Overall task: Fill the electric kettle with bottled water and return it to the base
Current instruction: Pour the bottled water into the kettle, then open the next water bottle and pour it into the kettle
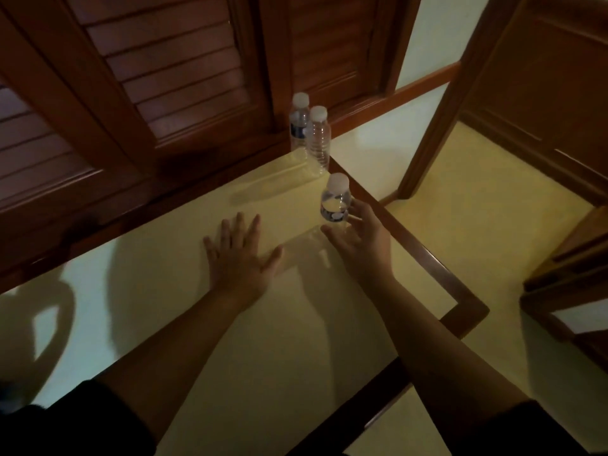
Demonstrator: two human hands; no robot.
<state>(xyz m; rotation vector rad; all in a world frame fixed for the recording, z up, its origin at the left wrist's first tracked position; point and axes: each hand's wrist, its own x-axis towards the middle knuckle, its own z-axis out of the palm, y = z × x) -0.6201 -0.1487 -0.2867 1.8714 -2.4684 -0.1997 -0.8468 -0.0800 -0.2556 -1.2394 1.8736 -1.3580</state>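
Note:
A small clear water bottle (335, 200) with a white cap and dark label stands upright near the right edge of the pale tabletop (269, 324). My right hand (357, 238) is just beside and below it, fingers spread around its lower part, not clearly gripping it. My left hand (241, 255) lies flat on the table with fingers apart, to the left of the bottle. Two more capped bottles, one with a dark label (298, 123) and one without a visible label (318, 136), stand at the table's far corner. No kettle or base is in view.
Dark wooden louvred doors (171, 83) rise right behind the table. The table has a dark wooden rim (437, 268) along its right side, with pale floor beyond. A wooden door frame (437, 103) and wooden furniture (566, 284) stand to the right.

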